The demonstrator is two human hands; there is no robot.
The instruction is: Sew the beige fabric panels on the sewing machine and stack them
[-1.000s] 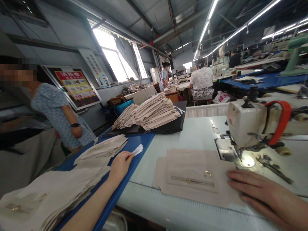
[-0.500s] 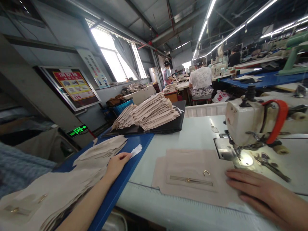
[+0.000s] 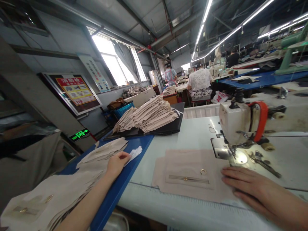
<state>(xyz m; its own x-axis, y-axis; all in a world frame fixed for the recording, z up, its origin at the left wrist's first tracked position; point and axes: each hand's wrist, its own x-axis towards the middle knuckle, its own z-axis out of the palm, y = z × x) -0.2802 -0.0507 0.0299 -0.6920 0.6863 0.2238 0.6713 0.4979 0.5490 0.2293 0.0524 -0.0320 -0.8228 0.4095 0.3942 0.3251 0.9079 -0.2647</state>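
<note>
My left hand [image 3: 118, 164] is over the blue side table [image 3: 141, 142], thumb and fingers pinched on small white slips [image 3: 134, 154], perhaps labels. Under its forearm lies a stack of beige fabric panels [image 3: 60, 184], the top one bearing a strap detail and a gold ring. My right hand [image 3: 252, 186] rests flat, fingers stretched, on the right edge of a single beige fabric panel [image 3: 178, 160]. That panel lies on the pale sewing table and carries a narrow double strip with a gold fitting and a gold open ring [image 3: 203, 171]. The sewing machine's needle area stands just beyond my right fingers.
The white sewing machine [image 3: 231, 118] with an orange guard stands at the right, its lamp lit. A metal tool [image 3: 267, 165] lies beside its foot. Behind, a tall pile of beige pieces [image 3: 149, 114] sits on a black sheet. Other people work farther back.
The view has shifted slightly. More of the white slips shows at my left fingertips. My right hand stays flat on the panel. A blue knitted-looking cloth has left the left edge of view.
</note>
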